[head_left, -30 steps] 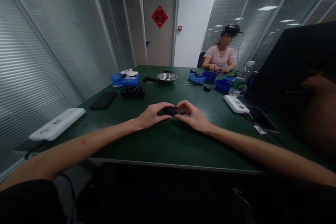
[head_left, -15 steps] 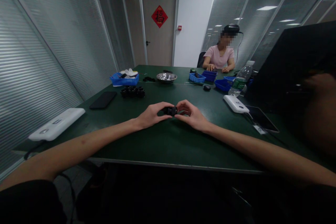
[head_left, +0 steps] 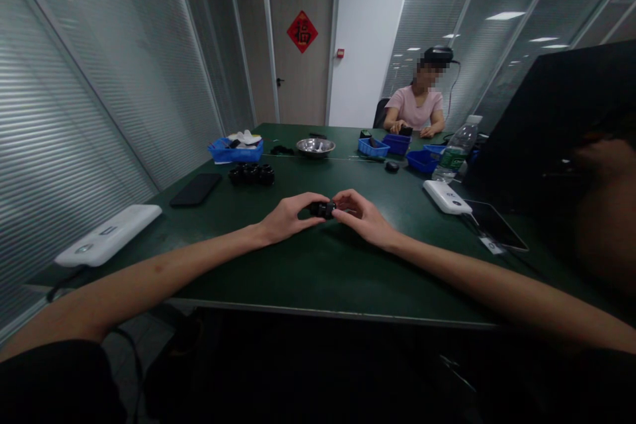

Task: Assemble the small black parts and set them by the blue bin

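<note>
Between my two hands, over the middle of the green table (head_left: 298,271), is a small black ribbed cylindrical part (head_left: 322,209); its exact kind does not show. My left hand (head_left: 288,215) is closed on its left end, thumb below and fingers above. The right end is pinched by my right hand (head_left: 365,217), with the fingertips hiding part of it. Farther off on the left stands a group of several similar-looking black round parts (head_left: 251,173).
Beyond lie a blue basket (head_left: 236,152), a metal bowl (head_left: 315,147) and blue bins (head_left: 422,160). A black phone (head_left: 195,189) and white power bank (head_left: 108,235) are left; another power bank (head_left: 446,197) and a bottle (head_left: 456,149) are right. A co-worker (head_left: 416,106) sits opposite.
My right thumb and fingers have shifted slightly on the black part's right end. My left hand holds still. Across the table, the co-worker's hand now has a dark object raised.
</note>
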